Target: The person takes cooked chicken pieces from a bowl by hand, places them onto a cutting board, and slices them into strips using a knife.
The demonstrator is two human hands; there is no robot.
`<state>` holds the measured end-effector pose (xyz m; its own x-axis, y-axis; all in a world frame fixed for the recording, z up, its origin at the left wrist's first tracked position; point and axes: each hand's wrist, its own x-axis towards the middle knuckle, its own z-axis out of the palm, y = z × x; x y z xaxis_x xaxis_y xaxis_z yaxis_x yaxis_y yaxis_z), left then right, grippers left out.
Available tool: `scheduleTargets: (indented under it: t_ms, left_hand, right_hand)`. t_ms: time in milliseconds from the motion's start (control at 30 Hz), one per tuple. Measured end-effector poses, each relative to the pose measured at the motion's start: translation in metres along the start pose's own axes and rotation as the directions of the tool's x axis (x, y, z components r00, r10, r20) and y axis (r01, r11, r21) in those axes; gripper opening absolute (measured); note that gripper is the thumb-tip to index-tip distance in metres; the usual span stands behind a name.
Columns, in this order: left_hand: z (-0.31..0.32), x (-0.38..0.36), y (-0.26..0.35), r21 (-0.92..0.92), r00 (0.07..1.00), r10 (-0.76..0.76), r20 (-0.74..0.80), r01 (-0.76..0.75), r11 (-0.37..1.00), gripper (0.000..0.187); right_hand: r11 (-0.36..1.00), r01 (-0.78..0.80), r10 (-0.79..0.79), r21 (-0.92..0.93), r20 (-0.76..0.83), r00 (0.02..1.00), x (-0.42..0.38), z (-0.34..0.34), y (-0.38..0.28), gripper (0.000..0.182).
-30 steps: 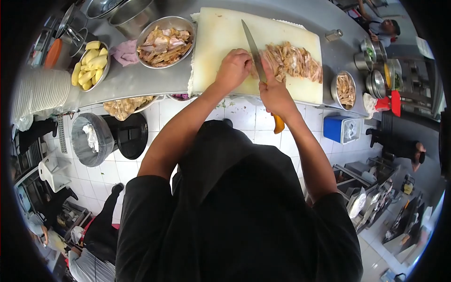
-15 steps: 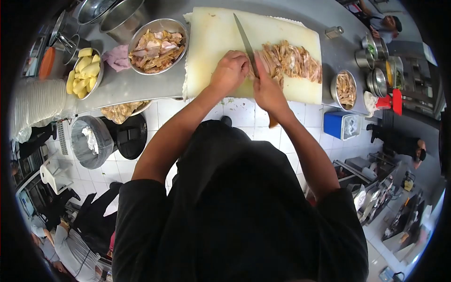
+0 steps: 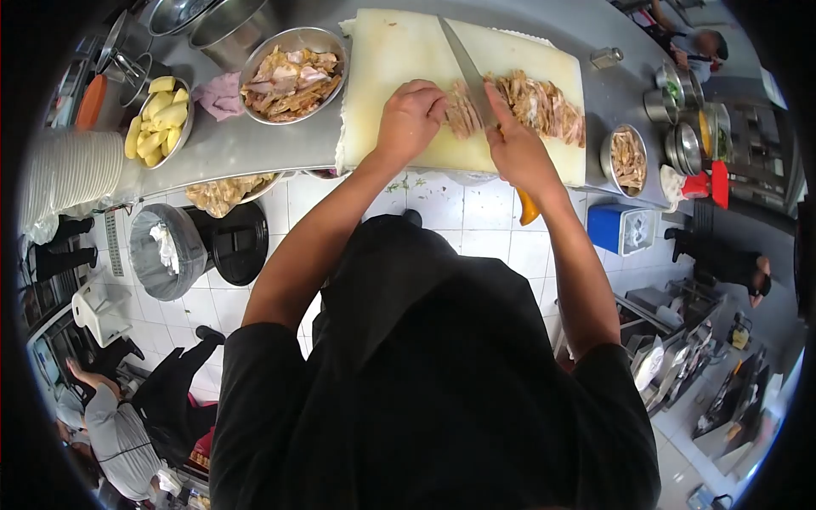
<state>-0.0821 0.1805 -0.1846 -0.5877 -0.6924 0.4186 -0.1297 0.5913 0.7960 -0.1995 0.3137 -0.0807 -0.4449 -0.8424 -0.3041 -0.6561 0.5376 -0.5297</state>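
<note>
On the pale cutting board (image 3: 374,51), my right hand (image 3: 518,149) is wrapped round a large knife (image 3: 465,64) with a yellow-orange handle. The blade lies between a small portion of sliced meat (image 3: 461,113) and a larger pile of cut meat (image 3: 544,106) at the right. My left hand (image 3: 414,117) rests on the board just left of the small portion, its fingers curled together; whether anything is inside them is hidden.
A metal bowl of meat (image 3: 293,76) and a bowl of peeled potatoes (image 3: 161,123) stand at the left, near stacked plates (image 3: 81,170). A smaller meat bowl (image 3: 627,161) is right of the board. A lined bin (image 3: 168,255) stands below the counter. Other people are in view.
My right hand and the knife have moved right, opening a gap between the small meat portion and the larger pile. My left hand has shifted slightly left, off the meat.
</note>
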Motion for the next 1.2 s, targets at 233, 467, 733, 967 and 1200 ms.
scheduleTargets:
  t_ms: [233,467,733,967,1200]
  left_hand:
    - [0.010,-0.003,0.004,0.037,0.998,0.058,0.001,-0.058,0.998,0.010]
    - [0.017,-0.010,0.001,0.025,0.998,0.015,0.057,-0.017,1.000,0.011]
    - [0.018,-0.009,0.001,0.015,0.999,0.039,0.030,-0.040,0.999,0.009]
    - [0.017,-0.010,-0.004,0.028,0.996,0.071,0.048,-0.072,0.997,0.012]
    - [0.015,-0.008,0.002,-0.063,1.000,-0.014,-0.002,0.014,0.998,0.007]
  right_hand:
    - [0.981,0.153,-0.170,-0.117,-0.147,0.975,0.004,0.040,0.023,0.064]
    - [0.999,-0.028,0.029,-0.016,0.022,0.999,-0.043,0.029,0.006,0.070]
    - [0.994,-0.095,0.095,-0.054,0.006,0.995,-0.108,0.050,0.034,0.067]
    - [0.996,-0.086,0.085,-0.015,-0.037,0.996,-0.093,0.037,0.025,0.065]
    - [0.992,-0.117,0.119,-0.051,0.039,0.992,-0.114,0.022,0.006,0.064]
